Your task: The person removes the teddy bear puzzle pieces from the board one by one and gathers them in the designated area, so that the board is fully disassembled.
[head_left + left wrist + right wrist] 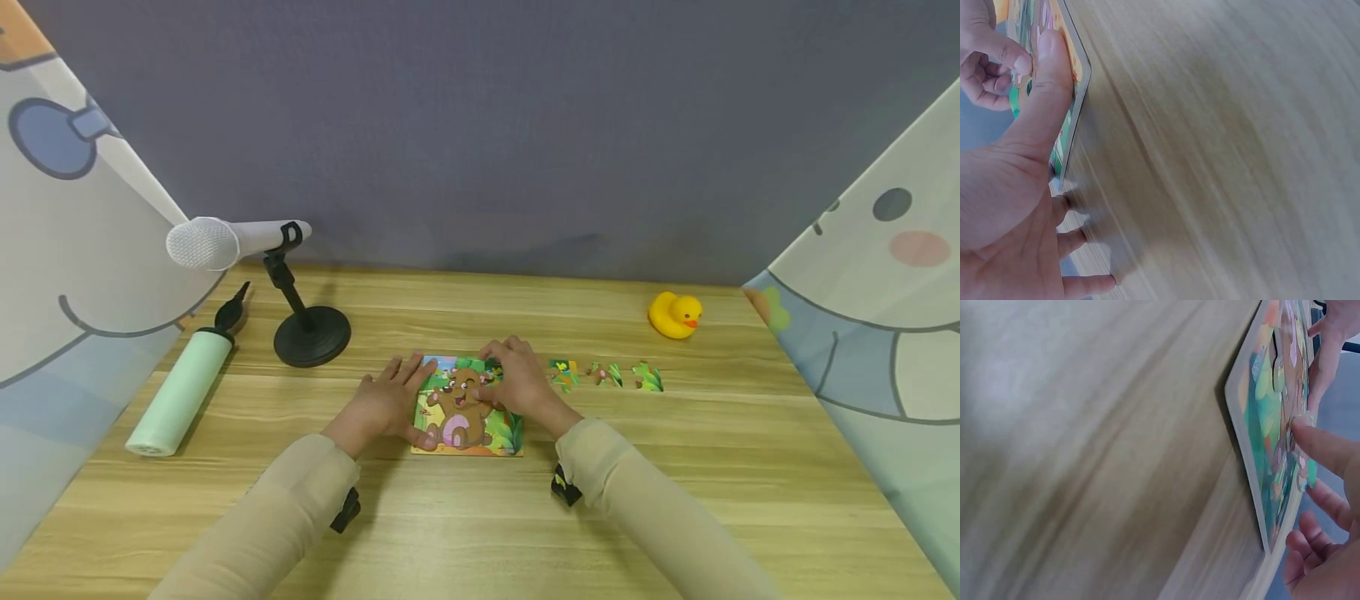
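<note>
A plain grey-blue backdrop fills the top of the frame, with cartoon-printed panels at the left and right edges, and a light wood-grain tabletop spreads in front of you. The bear jigsaw puzzle lies flat on it, just below the middle of the frame, showing a brown bear with a pink belly among green leaves. Your left hand is spread out at the puzzle's left side, its thumb resting on the lower left part of the picture and its other fingers extended toward the upper left corner. Your right hand is over the puzzle's upper right part, and in the right wrist view you pinch a green-edged puzzle piece between thumb and index finger.

Just right of that hand, three loose pieces sit in a row: the first nearest your fingers, then the second, then the third. You wear beige sleeves, which come in from the bottom of the frame. Farther out, a yellow rubber duck sits at the right, toward the table's back edge. At the upper left, a white microphone tilts on a black stand with a round base, and a mint-green hand pump with a black nozzle lies near the left panel.
</note>
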Demonstrator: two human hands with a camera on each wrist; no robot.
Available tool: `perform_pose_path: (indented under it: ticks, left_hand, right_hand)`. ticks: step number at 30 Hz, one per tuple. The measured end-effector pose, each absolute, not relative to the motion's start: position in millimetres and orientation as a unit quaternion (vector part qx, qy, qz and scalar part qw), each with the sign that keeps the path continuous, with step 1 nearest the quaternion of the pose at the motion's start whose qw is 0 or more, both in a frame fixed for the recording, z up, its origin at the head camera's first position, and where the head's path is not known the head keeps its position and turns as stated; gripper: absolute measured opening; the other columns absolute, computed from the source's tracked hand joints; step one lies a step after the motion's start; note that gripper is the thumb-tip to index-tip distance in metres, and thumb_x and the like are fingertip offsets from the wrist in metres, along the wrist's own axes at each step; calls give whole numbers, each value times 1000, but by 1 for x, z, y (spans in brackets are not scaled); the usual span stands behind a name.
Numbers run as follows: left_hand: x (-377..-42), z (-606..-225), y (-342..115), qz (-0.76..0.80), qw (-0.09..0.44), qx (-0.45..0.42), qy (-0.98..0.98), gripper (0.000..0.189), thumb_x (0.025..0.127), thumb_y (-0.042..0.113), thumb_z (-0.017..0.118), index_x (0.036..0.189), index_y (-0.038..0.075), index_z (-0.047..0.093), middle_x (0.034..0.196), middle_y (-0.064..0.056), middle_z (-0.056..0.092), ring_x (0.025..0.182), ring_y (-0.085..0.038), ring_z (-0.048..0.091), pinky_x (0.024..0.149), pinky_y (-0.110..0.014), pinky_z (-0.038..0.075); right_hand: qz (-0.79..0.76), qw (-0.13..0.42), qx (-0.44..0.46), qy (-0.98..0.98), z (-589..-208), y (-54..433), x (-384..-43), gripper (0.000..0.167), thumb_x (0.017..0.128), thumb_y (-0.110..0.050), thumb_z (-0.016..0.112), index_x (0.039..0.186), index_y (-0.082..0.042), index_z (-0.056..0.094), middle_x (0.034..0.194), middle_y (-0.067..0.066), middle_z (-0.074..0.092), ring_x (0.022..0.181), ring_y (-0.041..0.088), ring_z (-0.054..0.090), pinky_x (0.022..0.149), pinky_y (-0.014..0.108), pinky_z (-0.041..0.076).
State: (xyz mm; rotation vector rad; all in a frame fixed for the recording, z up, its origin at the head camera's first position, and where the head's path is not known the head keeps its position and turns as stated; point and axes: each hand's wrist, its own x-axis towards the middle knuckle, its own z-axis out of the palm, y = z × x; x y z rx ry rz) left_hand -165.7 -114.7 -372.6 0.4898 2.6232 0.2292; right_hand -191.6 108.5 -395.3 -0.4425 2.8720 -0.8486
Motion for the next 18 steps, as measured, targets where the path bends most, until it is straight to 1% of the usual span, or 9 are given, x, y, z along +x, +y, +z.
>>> perform_pose_path:
  ticks: [5, 11, 18]
  left_hand:
    - [-165, -373, -116, 80, 223, 181, 954, 125, 73, 57, 85, 163, 7, 15, 168, -21, 8, 152, -47, 12, 110, -74, 24]
    - [-165, -373, -116, 82, 219, 186, 954, 124, 73, 56, 85, 163, 7, 16, 168, -22, 9, 152, -48, 13, 110, -75, 24]
    - [-165, -375, -116, 86, 218, 188, 954, 124, 73, 56, 85, 163, 7, 15, 168, -22, 8, 152, -47, 12, 110, -75, 23]
  right_hand:
    - [-236, 50, -158, 958, -396, 111, -193, 43, 84, -33, 86, 117, -11, 72, 106, 6, 56, 102, 27, 52, 89, 44, 43]
    - [-224, 48, -172, 958, -396, 115, -195, 41, 85, -35, 85, 116, -12, 73, 107, 5, 55, 102, 26, 51, 89, 44, 44]
    - [-214, 51, -202, 954, -392, 121, -197, 41, 85, -34, 85, 118, -11, 74, 104, 3, 55, 96, 23, 50, 79, 38, 45]
